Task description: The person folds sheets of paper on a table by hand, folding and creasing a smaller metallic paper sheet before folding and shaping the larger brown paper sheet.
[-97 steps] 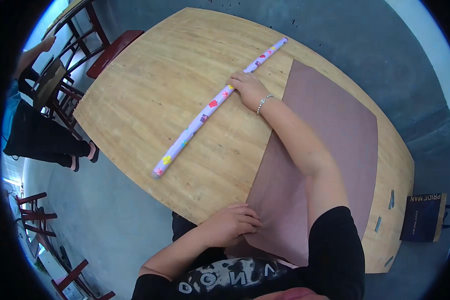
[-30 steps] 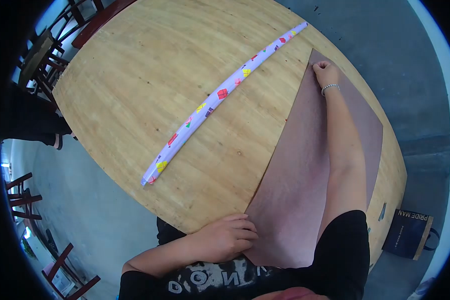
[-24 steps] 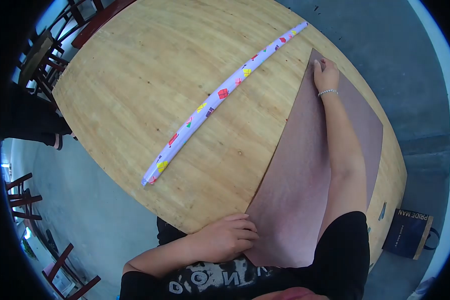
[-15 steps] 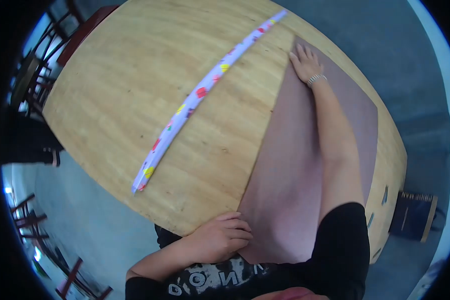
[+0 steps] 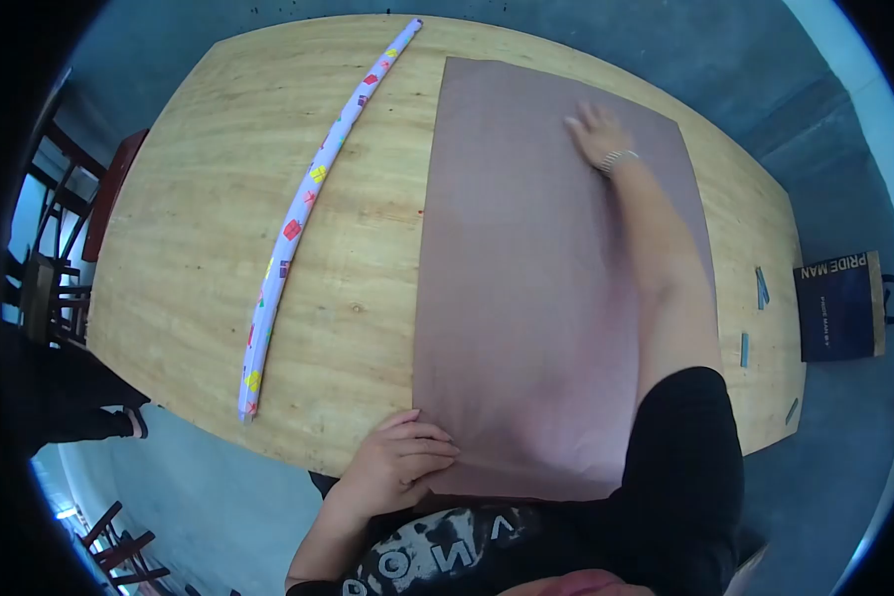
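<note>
A large mauve sheet (image 5: 526, 228) lies flat on the wooden table (image 5: 179, 268). My right hand (image 5: 600, 135) rests on the sheet near its far end, fingers spread, with a metal band at the wrist. At the sheet's near left corner lies my left hand (image 5: 407, 459), its fingers flat over the edge and nothing seen gripped. To the left of the sheet, a long lilac roll with coloured gift patterns (image 5: 290, 230) stretches across the table, touched by neither hand.
Small grey-blue strips (image 5: 745, 350) lie on the table's right part. A dark blue bag (image 5: 840, 308) stands beyond the right edge. Wooden chairs (image 5: 119, 551) are at the lower left, and another person's leg and foot (image 5: 99, 422) show at the left.
The view has turned, so the sheet and roll appear more upright and further left. My right hand now lies further in from the sheet's far left corner. My left hand stays at the near corner.
</note>
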Motion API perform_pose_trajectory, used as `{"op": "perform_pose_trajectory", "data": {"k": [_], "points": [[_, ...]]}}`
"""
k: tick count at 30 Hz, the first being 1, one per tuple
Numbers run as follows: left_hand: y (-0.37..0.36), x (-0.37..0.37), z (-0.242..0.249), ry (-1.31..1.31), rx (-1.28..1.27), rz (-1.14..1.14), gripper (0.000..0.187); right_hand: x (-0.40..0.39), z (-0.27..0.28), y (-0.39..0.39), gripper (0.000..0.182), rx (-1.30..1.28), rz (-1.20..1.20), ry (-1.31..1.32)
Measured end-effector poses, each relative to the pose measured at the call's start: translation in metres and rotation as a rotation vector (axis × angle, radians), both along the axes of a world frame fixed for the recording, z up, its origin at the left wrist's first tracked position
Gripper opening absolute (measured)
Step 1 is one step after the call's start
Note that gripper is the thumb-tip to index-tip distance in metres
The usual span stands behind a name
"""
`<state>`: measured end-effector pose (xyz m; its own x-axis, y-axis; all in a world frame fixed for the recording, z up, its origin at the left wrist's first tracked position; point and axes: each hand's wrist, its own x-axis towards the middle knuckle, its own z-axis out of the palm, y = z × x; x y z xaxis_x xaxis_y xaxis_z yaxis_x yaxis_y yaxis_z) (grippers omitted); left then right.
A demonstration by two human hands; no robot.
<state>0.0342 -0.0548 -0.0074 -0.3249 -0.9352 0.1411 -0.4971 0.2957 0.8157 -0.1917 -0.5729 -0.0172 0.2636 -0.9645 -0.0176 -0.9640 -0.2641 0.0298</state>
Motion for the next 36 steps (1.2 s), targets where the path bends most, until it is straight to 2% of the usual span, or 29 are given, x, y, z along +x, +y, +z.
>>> {"op": "perform_pose_trajectory", "data": {"k": [5,9,13,16,21,23,24,25,26,27,28,29,31,32,36], "points": [[-0.001,0.000,-0.001,0.021,-0.034,-0.003,0.029,-0.167,-0.024,-0.020,0.076,-0.042,-0.282,-0.002],[0.000,-0.004,-0.004,0.032,-0.069,0.041,0.019,-0.217,-0.022,0.031,0.075,-0.081,-0.322,0.002],[0.001,-0.006,-0.009,-0.001,-0.054,0.046,0.020,-0.177,-0.013,0.168,0.061,-0.126,0.246,0.014],[0.001,-0.006,-0.007,0.006,-0.059,0.093,0.014,-0.172,-0.002,0.234,0.062,-0.014,0.363,-0.068],[0.004,-0.006,-0.015,0.084,-0.172,0.069,0.010,-0.247,-0.001,0.269,0.057,-0.090,0.218,-0.081],[0.000,-0.006,-0.019,0.154,-0.199,0.003,0.011,-0.290,-0.005,0.287,0.054,-0.032,0.158,-0.244],[0.000,-0.011,-0.025,0.140,-0.294,0.033,0.012,-0.297,0.001,0.297,0.053,0.001,0.090,-0.205],[0.001,-0.011,-0.030,0.163,-0.292,0.041,0.025,-0.301,0.002,0.306,0.053,0.055,0.111,-0.418],[0.002,-0.012,-0.026,0.148,-0.346,0.042,0.017,-0.324,-0.014,0.295,0.053,-0.004,0.241,-0.486],[0.001,-0.015,-0.039,0.126,-0.355,0.101,0.020,-0.390,-0.058,0.240,0.053,-0.260,0.462,-0.106],[0.004,-0.012,-0.030,0.089,-0.363,0.091,0.024,-0.290,-0.066,0.201,0.053,-0.266,0.602,-0.179],[-0.005,-0.012,-0.048,0.004,-0.400,0.101,0.027,-0.220,-0.088,0.164,0.052,-0.246,0.715,-0.258],[-0.007,-0.009,-0.048,-0.051,-0.302,0.171,0.031,-0.111,-0.110,0.127,0.052,-0.200,0.868,-0.363],[-0.002,-0.009,-0.043,-0.108,-0.217,0.201,0.032,-0.080,-0.113,0.124,0.052,-0.184,0.904,-0.394],[-0.003,-0.012,-0.042,-0.123,-0.140,0.273,0.033,-0.028,-0.091,0.124,0.051,-0.120,0.957,-0.440]]}}
